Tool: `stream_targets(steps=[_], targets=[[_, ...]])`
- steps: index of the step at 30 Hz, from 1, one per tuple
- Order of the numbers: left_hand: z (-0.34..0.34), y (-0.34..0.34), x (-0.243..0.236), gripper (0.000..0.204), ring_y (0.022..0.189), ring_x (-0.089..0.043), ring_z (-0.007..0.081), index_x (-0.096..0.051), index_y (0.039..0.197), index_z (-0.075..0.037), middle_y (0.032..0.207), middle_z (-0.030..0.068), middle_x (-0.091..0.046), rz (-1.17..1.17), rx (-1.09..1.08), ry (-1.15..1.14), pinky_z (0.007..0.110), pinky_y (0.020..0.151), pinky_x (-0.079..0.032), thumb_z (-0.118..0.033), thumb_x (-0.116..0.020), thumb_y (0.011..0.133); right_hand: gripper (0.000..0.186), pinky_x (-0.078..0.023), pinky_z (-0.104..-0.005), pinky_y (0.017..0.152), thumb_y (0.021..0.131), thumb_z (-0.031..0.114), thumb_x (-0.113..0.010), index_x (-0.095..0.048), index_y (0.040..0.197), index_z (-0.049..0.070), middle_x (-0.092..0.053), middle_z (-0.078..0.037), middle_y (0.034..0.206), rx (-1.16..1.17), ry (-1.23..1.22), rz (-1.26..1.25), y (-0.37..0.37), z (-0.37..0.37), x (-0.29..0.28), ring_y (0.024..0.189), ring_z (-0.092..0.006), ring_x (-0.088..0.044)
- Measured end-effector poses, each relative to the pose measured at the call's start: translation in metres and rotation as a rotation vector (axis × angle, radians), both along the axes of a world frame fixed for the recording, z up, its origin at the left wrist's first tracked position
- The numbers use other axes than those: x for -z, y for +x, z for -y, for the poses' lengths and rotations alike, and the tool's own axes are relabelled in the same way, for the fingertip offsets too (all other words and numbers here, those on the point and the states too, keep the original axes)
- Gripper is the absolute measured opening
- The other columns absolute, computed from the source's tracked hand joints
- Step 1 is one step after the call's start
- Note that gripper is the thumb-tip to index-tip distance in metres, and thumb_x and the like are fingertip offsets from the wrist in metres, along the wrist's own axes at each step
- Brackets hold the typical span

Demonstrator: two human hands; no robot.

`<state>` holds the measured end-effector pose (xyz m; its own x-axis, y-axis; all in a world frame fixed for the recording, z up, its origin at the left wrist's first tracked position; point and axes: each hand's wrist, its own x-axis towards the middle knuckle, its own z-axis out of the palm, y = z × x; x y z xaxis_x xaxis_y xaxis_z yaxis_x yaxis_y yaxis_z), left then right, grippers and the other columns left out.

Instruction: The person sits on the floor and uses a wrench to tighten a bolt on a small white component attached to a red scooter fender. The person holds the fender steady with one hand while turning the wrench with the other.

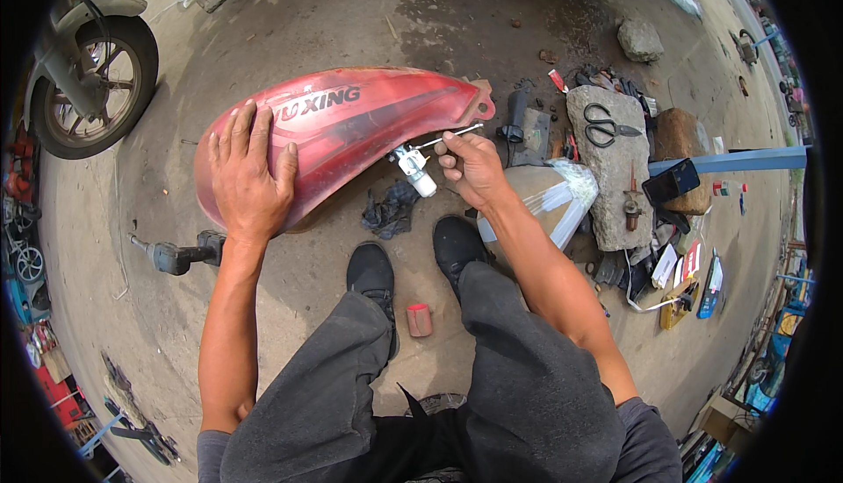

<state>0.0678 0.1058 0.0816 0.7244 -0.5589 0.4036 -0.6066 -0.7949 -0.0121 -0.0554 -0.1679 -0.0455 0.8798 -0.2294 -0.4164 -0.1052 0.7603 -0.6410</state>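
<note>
A red motorcycle fuel tank (351, 136) lies on its side on the ground in front of me. My left hand (248, 176) presses flat on its left end, fingers stretched out. From the tank's lower edge sticks out a fuel tap (410, 161) with a white cup. Close above that tap, my right hand (474, 169) pinches a thin silver rod (428, 143), perhaps a wrench seen edge-on. The rod's left tip reaches the tap's top; whether it grips a bolt there is too small to tell.
On the right, a stone slab (615, 176) carries black-handled scissors (604, 128) and a rusty tool (631, 206). Beside it lie a phone (672, 182) and a taped bag-like bundle (536, 198). A power tool (176, 255) lies left; a red-topped block (420, 320) sits between my feet.
</note>
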Motion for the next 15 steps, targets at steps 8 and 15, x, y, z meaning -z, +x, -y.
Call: stream_targets(steps=[8,15], targets=[[0.001,0.0,0.0,0.049,0.132,-0.043,0.033,-0.055,0.132,-0.007,0.141,0.0134,-0.049,-0.013,0.004,0.003,0.047,0.113,-0.026,-0.028,-0.058,0.088,0.007,-0.034,-0.0189,0.044,0.093,0.012,-0.057,-0.054,0.095,0.006,-0.056,-0.005,0.083,-0.044,0.434,-0.077,0.004,0.006,0.03,0.062,-0.0099,-0.047],[-0.001,0.0,0.001,0.049,0.133,-0.042,0.0331,-0.054,0.133,-0.007,0.141,0.0135,-0.048,-0.006,0.004,0.016,0.046,0.113,-0.026,-0.028,-0.058,0.088,0.009,-0.039,-0.0174,0.047,0.094,0.011,-0.055,-0.054,0.099,0.004,-0.056,-0.006,0.089,0.0,0.576,-0.162,0.013,-0.007,0.037,0.067,-0.0105,-0.049]])
